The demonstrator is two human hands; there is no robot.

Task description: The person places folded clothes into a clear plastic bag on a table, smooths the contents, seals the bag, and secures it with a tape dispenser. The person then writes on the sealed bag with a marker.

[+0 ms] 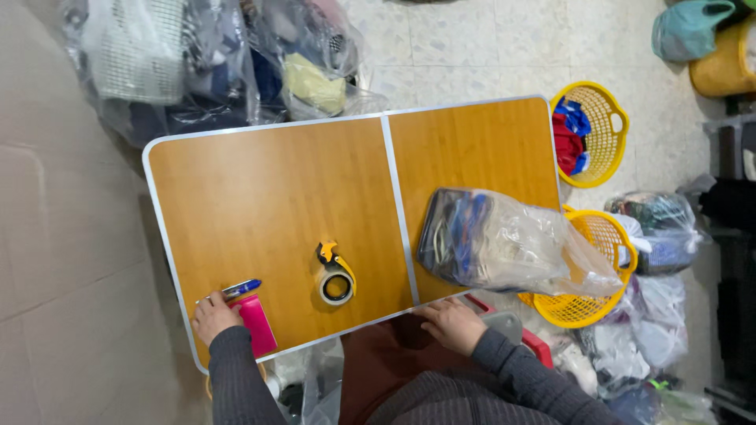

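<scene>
on the near left corner of the wooden folding table [268,189], the left hand [213,316] lies knuckles up with its fingers curled loosely, touching the near end of a blue and silver pen [236,290]; whether it truly grips the pen i cannot tell. just beside that hand, on its right, a pink flat pad [258,324] lies at the table's edge, touching or nearly touching the hand. the right hand [450,323] rests at the near edge of the table's right half, palm down, fingers spread lightly and holding nothing, just short of a clear plastic bag [504,244] stuffed with folded clothes. that bag lies on its side on the right half of the table, its loose end hanging over the far right edge above a yellow basket [587,307] on the floor. between the two hands, near the middle seam, a roll of tape in a yellow dispenser [336,275] sits well apart from both. a second yellow basket [606,130] with red and blue cloth stands on the floor beyond the table's right end, and large clear bags of clothes [213,63] are piled past its far side.
</scene>
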